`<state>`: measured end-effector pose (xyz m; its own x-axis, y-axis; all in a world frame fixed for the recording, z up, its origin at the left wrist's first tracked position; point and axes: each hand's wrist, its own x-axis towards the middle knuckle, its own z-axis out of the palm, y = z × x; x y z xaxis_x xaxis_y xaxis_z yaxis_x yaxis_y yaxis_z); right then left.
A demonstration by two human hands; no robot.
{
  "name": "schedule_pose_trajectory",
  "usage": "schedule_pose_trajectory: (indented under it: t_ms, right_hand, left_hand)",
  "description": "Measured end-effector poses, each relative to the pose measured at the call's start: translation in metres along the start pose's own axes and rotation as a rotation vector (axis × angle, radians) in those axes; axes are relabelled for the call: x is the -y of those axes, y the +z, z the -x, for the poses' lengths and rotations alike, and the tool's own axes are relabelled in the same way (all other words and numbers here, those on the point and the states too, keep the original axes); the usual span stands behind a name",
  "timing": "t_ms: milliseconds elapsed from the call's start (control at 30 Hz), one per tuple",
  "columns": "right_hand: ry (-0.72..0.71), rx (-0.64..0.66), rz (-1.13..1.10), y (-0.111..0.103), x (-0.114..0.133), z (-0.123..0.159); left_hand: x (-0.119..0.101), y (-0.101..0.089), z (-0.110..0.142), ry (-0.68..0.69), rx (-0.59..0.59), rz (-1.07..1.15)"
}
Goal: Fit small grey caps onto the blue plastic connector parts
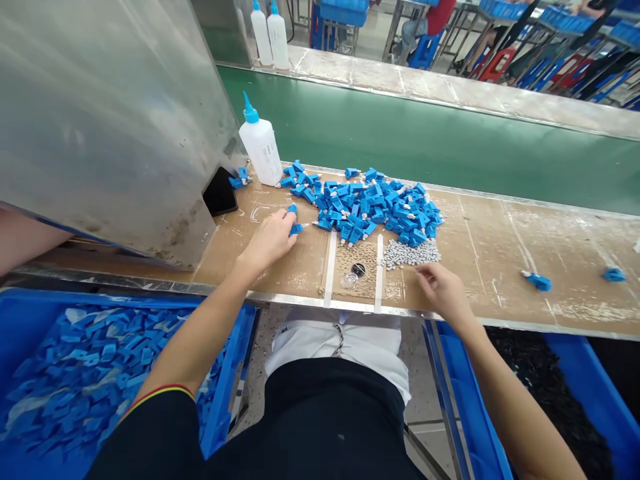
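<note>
My left hand [270, 239] is closed at the left of the work surface, its fingers round a small blue plastic piece [296, 229] with a pale tip. Another bit of blue [292, 209] shows at its fingertips; whether it is a separate piece I cannot tell. My right hand [444, 292] has thumb and fingers pinched together at the front edge of a heap of small grey pieces [413, 253]. Anything inside that pinch is too small to make out. Behind both hands spreads a large pile of similar blue pieces [375, 203].
A white bottle with blue nozzle [261, 150] and a dark phone-like slab [220, 192] stand by a metal housing [110, 120]. Beyond runs a green belt [400, 130]. Loose blue pieces [539, 281] lie rightward. Below are a blue bin [240, 360] and a bin of black parts [545, 380].
</note>
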<state>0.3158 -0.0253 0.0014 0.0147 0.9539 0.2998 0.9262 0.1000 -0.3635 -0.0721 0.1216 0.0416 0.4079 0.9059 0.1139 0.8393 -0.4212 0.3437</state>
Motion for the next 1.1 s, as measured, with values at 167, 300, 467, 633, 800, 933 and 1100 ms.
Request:
schedule_pose_trajectory:
  t_ms: [167, 300, 467, 633, 800, 933, 1100]
  right_hand:
    - [-0.043, 0.152, 0.015, 0.018, 0.019, -0.016]
    - [-0.092, 0.248, 0.114, 0.014, 0.017, -0.030]
    - [-0.165, 0.382, 0.181, 0.010, 0.018, -0.040]
    - [-0.232, 0.374, 0.066, 0.011, 0.033, -0.031]
    - [-0.282, 0.259, 0.028, 0.024, 0.054, -0.014]
    - [-0.271, 0.252, 0.038, 0.027, 0.055, -0.013]
    - [-0.200, 0.352, -0.099, 0.013, 0.061, -0.024]
  left_hand:
    - [-0.018, 0.010, 0.050, -0.187, -0.154, 0.714]
    - [-0.045, 0.033, 0.081, -0.331, -0.252, 1.163]
    - [-0.064, 0.054, 0.088, -0.408, -0.181, 1.415]
    - [-0.070, 0.063, 0.084, -0.444, -0.197, 1.515]
    - [-0.070, 0.069, 0.082, -0.469, -0.258, 1.569]
    - [-0.067, 0.073, 0.082, -0.449, -0.286, 1.600]
    - [-0.063, 0.077, 0.084, -0.437, -0.300, 1.624]
